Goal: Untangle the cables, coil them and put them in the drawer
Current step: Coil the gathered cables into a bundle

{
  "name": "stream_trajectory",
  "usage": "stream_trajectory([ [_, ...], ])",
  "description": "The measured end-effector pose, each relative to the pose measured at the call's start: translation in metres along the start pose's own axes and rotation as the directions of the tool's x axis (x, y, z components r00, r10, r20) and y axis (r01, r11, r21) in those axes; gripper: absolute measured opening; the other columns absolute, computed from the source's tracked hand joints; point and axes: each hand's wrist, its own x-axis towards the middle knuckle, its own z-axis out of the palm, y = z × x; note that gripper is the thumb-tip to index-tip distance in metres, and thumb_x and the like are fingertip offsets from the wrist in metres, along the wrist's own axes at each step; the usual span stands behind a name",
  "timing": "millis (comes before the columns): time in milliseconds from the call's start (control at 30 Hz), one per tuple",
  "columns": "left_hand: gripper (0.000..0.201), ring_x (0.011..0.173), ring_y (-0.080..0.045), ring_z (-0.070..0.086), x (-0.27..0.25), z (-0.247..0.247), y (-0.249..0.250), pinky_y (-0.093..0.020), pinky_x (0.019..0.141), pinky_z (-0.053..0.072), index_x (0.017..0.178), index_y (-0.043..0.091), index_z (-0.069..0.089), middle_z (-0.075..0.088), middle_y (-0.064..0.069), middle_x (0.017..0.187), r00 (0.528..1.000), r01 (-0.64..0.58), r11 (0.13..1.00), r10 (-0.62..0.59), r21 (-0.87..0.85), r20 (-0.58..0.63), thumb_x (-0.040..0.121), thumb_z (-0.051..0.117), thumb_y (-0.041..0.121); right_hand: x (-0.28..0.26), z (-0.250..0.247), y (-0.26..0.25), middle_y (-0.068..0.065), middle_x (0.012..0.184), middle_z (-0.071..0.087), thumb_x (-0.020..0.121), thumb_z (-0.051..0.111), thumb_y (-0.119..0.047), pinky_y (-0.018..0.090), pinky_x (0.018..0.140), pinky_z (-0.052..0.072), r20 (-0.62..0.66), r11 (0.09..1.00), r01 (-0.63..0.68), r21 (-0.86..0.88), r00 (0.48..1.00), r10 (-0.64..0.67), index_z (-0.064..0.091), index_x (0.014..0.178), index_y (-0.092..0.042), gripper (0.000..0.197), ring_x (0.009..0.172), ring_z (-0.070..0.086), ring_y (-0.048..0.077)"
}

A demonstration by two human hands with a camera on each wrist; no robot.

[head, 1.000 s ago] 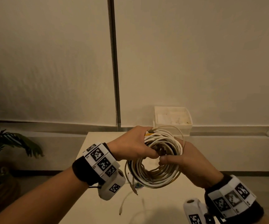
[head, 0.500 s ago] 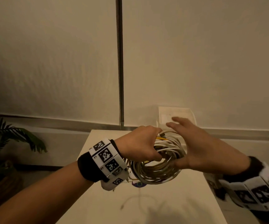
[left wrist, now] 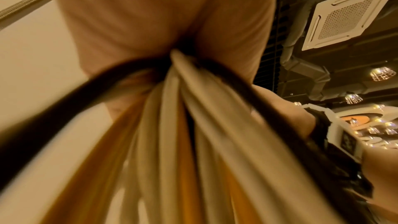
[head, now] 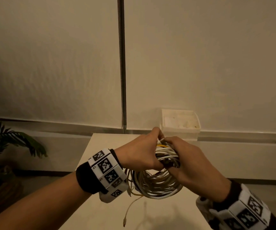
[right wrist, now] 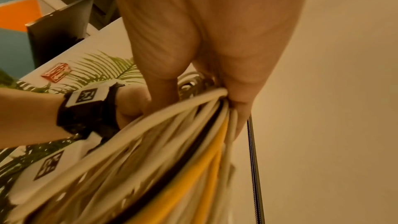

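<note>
A round coil of cables (head: 157, 185), mostly white with yellow and black strands, hangs above the white table (head: 150, 216). My left hand (head: 142, 155) grips the coil's top from the left, fingers curled round the bundle (left wrist: 193, 142). My right hand (head: 188, 161) grips the same top part from the right, fingers wrapped over the strands (right wrist: 206, 125). A small connector (head: 162, 139) sticks up between the two hands. One loose yellowish cable end (head: 129, 211) dangles below the coil toward the table.
A white plastic bin (head: 180, 125) stands at the table's far right edge against the wall. A dark vertical pole (head: 122, 63) runs up the wall behind. A potted palm (head: 9, 143) sits on the floor at the left.
My right hand, lifted open over the coil half a second ago, has come down and closed round the coil's top beside my left hand. The left hand has kept its grip.
</note>
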Motion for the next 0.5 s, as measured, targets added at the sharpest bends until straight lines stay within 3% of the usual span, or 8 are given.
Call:
stream_trajectory([
  [100,0.081,0.082,-0.01,0.067,0.0,0.002,0.002,-0.021,0.069,0.058,0.131,0.02,0.03,0.064,0.0,0.102,0.998,0.044,0.999,-0.043,-0.026,0.042,0.071,0.083,0.015,0.005,-0.005,0.0,-0.016,0.113,0.056,0.073,0.076,-0.019,0.01,0.082,0.047,0.109,0.997,-0.072,0.029,0.992,0.069,0.037,0.123,-0.039,0.066,0.097,0.056,-0.002],
  [167,0.104,0.094,-0.016,0.067,0.002,0.003,0.003,-0.029,0.08,0.059,0.147,0.025,0.016,0.062,-0.005,0.12,0.997,0.042,0.999,-0.041,-0.012,0.061,0.069,0.083,0.013,0.01,-0.009,-0.002,-0.013,0.113,0.061,0.071,0.076,-0.017,0.018,0.081,0.053,0.209,0.989,-0.121,0.083,0.973,0.101,0.034,0.127,-0.034,0.072,0.095,0.062,0.004],
  [233,0.123,0.108,-0.019,0.063,0.004,0.003,0.002,-0.035,0.093,0.055,0.153,0.031,-0.002,0.054,-0.006,0.137,0.997,0.04,0.999,-0.04,-0.002,0.071,0.066,0.084,0.012,0.016,-0.012,-0.004,-0.009,0.105,0.065,0.069,0.076,-0.013,0.025,0.072,0.057,0.278,0.982,-0.163,0.095,0.952,0.131,0.031,0.131,-0.032,0.08,0.084,0.066,0.007],
  [333,0.131,0.112,-0.019,0.061,0.006,0.004,0.0,-0.038,0.096,0.053,0.153,0.031,-0.011,0.047,-0.005,0.144,0.992,0.076,0.996,-0.071,-0.039,0.105,0.065,0.084,0.01,0.024,-0.013,-0.002,-0.011,0.093,0.064,0.066,0.079,-0.012,0.02,0.059,0.052,0.338,0.978,-0.199,0.062,0.926,0.167,0.032,0.129,-0.03,0.081,0.071,0.063,0.002],
  [400,0.132,0.105,-0.019,0.063,0.005,0.005,-0.002,-0.035,0.091,0.055,0.153,0.03,-0.014,0.049,-0.008,0.142,0.987,0.101,0.995,-0.099,-0.011,0.127,0.067,0.084,0.011,0.024,-0.007,-0.004,-0.011,0.092,0.065,0.066,0.079,-0.016,0.023,0.062,0.055,0.34,0.976,-0.209,0.069,0.924,0.174,0.033,0.129,-0.03,0.079,0.072,0.065,0.005],
  [500,0.131,0.077,-0.012,0.063,0.003,0.003,-0.003,-0.024,0.068,0.053,0.151,0.033,-0.019,0.061,-0.013,0.123,0.985,0.105,0.993,-0.112,0.06,0.129,0.071,0.082,0.012,0.02,0.006,-0.003,-0.007,0.097,0.068,0.071,0.077,-0.018,0.03,0.068,0.058,0.267,0.973,-0.213,0.093,0.947,0.181,0.036,0.124,-0.03,0.068,0.079,0.068,0.011],
])
